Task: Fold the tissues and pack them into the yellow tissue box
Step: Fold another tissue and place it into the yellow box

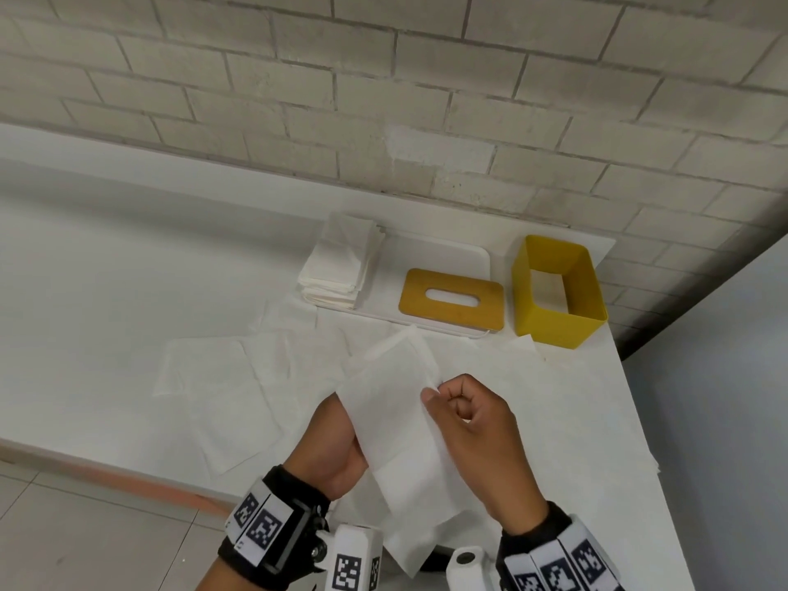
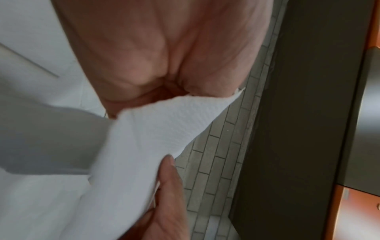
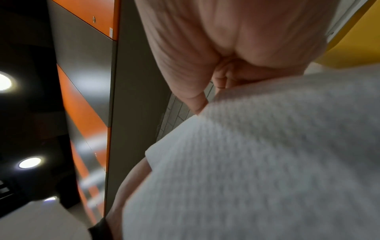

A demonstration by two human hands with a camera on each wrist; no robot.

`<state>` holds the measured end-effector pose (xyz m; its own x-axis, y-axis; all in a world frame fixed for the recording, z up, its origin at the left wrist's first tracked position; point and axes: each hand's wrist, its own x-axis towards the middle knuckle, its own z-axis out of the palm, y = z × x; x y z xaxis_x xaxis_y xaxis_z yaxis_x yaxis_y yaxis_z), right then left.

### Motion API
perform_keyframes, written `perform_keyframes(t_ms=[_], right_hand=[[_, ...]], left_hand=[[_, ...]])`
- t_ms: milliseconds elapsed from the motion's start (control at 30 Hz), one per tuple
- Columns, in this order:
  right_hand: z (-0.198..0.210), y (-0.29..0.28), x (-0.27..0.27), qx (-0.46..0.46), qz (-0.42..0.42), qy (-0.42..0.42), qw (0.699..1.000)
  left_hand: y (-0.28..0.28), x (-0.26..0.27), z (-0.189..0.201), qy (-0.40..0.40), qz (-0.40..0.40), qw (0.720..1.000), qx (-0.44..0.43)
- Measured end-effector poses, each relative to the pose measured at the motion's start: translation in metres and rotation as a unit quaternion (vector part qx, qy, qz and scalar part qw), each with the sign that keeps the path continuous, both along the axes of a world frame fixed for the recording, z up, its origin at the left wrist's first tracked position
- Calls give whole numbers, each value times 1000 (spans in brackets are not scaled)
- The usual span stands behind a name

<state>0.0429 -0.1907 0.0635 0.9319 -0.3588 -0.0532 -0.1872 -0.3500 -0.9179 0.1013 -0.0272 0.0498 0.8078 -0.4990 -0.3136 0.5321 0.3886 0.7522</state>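
No legible txt; wrist bands (image 1: 260,526) w/ coded markers only.

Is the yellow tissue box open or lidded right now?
Open: the yellow tissue box stands lidless, with its slotted lid flat on the white tray beside it.

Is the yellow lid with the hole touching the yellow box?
Apart. The head view shows a strip of white tray between the flat yellow slotted lid and the open yellow tissue box.
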Motion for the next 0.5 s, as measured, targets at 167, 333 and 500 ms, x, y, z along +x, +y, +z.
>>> perform_keyframes(t_ms=[167,333,500], right_hand=[[1,-1,-1,30,-10,-35,999],[-2,-1,-4,42,-15,-22,999],[-4,-2,-5,50,-26,-25,998]], left_hand=[[-2,-8,2,11,-2,1000,-27],[-2,-8,3,38,20,998,-54],[-4,-10,5,75,18,993,-87]])
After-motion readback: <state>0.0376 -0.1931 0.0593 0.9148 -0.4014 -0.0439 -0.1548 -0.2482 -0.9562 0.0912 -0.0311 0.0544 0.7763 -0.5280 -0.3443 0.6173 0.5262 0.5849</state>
